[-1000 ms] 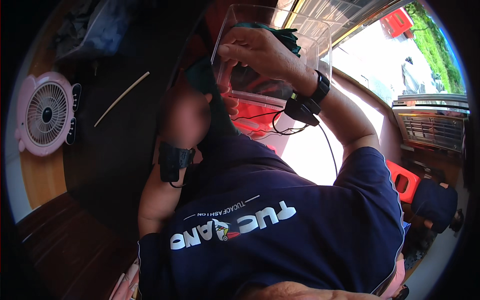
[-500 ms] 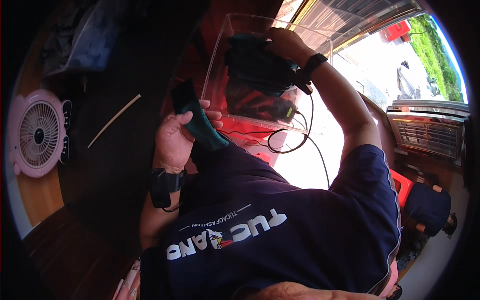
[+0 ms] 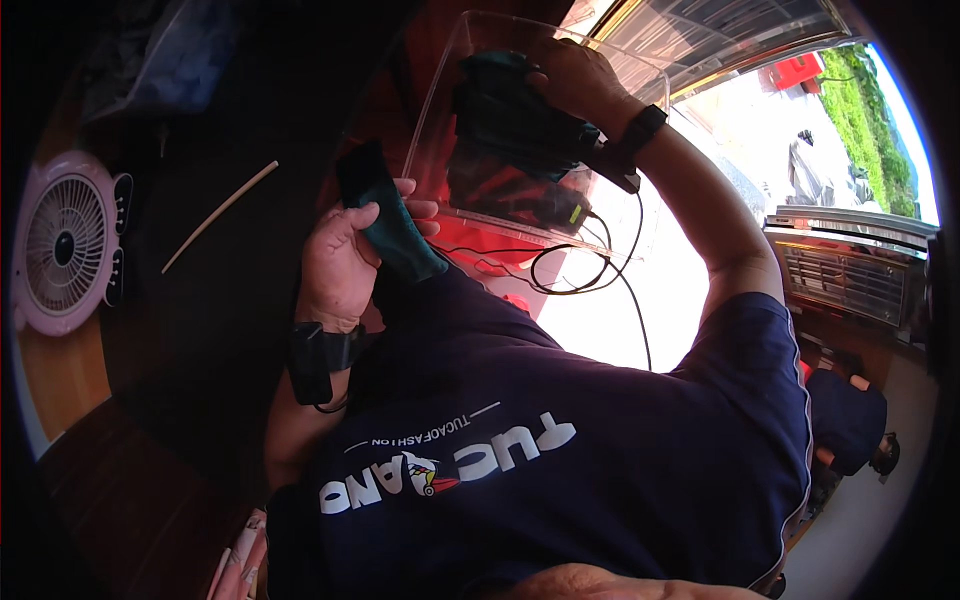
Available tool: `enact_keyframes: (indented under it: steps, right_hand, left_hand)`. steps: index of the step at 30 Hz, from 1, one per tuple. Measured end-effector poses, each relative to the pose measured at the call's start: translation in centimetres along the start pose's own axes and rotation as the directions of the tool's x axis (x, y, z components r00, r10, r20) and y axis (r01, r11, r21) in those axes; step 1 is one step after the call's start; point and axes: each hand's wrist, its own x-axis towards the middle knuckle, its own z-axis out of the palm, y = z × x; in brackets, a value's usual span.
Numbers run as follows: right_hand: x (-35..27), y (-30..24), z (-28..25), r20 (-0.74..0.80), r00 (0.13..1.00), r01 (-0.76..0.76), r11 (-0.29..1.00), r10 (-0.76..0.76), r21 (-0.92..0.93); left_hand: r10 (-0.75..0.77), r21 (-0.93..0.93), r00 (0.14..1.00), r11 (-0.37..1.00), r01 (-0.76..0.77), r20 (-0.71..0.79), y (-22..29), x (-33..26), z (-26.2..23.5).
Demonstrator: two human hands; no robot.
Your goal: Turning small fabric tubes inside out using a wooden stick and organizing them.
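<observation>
My left hand [image 3: 340,255] holds a dark green, sheeny piece of fabric [image 3: 395,222], thumb on the near face and fingers behind it. Its lower end hangs against my dark clothing. To the right, my right hand [image 3: 585,85] reaches into a clear plastic bin [image 3: 428,130], its fingers curled and partly hidden. Just beneath it lie more dark green and black fabric pieces [image 3: 515,115] in a heap. Whether the right hand grips one of them is hard to see. A black device with a yellow-green mark [image 3: 578,213] shows at the bin's near end.
Thin black cables [image 3: 570,290] loop below the bin. On the dark table to the left lie a pale thin stick [image 3: 220,217] and a pink fan [image 3: 65,245]. A clear bag [image 3: 170,65] is behind them. Another person [image 3: 850,420] is at the far right.
My right hand has shifted slightly up and to the right within the bin. The left hand still holds the green fabric, with little movement. The whole view has shifted a little.
</observation>
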Motion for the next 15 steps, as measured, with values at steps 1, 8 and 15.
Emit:
enact_keyframes:
  steps: [1,8,15]
  right_hand:
    - [-0.9,-1.1,-0.4,0.12,0.992,0.037,0.999,-0.038,0.014]
    - [-1.8,-0.5,1.7,0.341,0.938,0.067,0.998,-0.056,-0.021]
    - [-0.6,0.7,2.3,0.332,0.943,-0.081,0.984,0.024,0.16]
  left_hand:
    - [0.01,-0.023,1.0,1.0,-0.01,0.002,-0.5,0.6,-0.5]
    - [0.023,0.01,0.999,1.0,-0.023,0.041,0.1,0.3,0.3]
    - [0.024,0.05,1.0,0.998,-0.023,-0.017,-0.1,0.0,0.4]
